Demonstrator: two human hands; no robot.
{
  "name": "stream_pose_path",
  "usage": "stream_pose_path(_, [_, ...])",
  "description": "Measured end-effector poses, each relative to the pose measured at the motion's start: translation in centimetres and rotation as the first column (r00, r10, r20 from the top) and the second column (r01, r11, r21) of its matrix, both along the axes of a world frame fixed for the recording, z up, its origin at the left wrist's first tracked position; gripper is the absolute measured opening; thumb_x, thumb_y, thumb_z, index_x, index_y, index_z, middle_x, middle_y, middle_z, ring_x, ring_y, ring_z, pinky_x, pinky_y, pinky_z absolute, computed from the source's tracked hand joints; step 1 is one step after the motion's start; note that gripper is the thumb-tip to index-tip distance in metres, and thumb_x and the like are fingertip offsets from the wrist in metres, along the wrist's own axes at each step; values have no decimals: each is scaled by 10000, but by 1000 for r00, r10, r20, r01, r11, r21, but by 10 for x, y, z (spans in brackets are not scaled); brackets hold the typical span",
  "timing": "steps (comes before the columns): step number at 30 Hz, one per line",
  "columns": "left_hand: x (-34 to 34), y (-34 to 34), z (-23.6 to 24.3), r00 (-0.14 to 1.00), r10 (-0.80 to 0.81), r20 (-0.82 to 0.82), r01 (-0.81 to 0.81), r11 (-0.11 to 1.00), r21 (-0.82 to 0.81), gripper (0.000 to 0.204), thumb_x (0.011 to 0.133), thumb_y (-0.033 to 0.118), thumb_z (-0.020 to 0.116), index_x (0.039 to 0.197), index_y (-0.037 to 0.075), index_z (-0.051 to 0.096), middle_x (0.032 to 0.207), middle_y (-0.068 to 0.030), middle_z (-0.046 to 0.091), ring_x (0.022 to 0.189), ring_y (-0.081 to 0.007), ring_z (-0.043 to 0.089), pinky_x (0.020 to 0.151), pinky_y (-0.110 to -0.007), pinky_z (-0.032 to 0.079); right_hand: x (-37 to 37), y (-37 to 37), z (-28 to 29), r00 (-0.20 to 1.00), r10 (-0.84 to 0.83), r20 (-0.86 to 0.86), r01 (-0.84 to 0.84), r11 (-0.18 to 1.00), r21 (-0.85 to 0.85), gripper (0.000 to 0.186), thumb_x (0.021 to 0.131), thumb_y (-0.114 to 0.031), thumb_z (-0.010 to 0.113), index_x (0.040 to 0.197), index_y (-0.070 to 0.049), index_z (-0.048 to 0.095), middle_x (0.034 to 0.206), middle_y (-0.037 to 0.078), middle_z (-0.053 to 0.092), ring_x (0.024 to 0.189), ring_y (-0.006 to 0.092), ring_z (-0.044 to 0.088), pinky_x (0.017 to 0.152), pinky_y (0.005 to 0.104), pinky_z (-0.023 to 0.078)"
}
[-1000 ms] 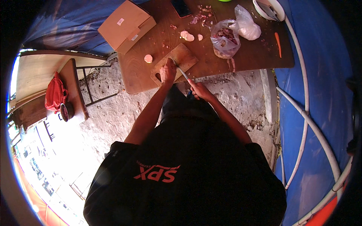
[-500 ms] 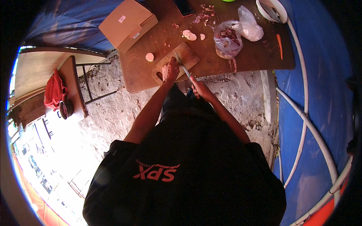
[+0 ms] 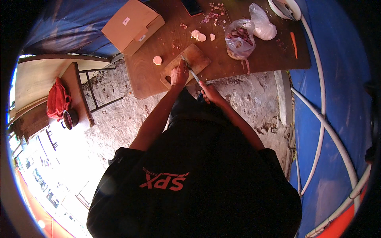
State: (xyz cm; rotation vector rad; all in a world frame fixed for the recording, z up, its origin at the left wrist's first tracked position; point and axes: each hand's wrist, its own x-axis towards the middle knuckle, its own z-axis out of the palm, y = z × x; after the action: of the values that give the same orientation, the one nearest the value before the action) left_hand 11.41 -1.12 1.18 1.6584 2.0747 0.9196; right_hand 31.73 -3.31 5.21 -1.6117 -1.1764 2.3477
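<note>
My left hand (image 3: 179, 75) is closed over a wooden cutting board (image 3: 199, 58) near the table's front edge. Its fingers press down on something small that I cannot make out. My right hand (image 3: 211, 93) is wrapped round the handle of a knife (image 3: 193, 75). The blade lies over the board, slanting up and leftward, close beside my left fingertips. Left of the board is a pale round slice (image 3: 157, 60). Beyond the board lie several similar pale rounds (image 3: 198, 35).
On the brown table (image 3: 141, 77) are a cardboard box (image 3: 133, 25), a clear bag of reddish pieces (image 3: 241, 36), a white plastic bag (image 3: 262, 24), a carrot (image 3: 293, 44), a phone-like dark slab (image 3: 192, 6), scattered peelings (image 3: 214, 15) and a white bowl (image 3: 297, 8). A blue tarp and pipes (image 3: 322, 79) stand right.
The knife has shifted slightly leftward, its blade nearer my left fingers. Both hands stay in nearly the same place. The whole view has tilted a little.
</note>
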Motion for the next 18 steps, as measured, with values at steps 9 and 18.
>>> stream_pose_path(9, [-9,-3,-6,996,-87,-7,87,996,36,306,817,74,630,1061,81,447,738,-214,633,690,-429,635,575,-526,498,-13,-4,-40,994,38,107,-77,916,394,683,966,-612,398,574,-54,439,498,48,393,465,193,436,530,410,372])
stream_pose_path(18, [-17,1,-1,997,-78,26,78,997,-1,342,798,133,650,1058,67,438,729,-171,640,680,-385,654,577,-484,522,19,9,-11,960,-62,272,-84,864,496,707,915,-646,480,653,6,556,599,132,559,614,289,613,631,424,473])
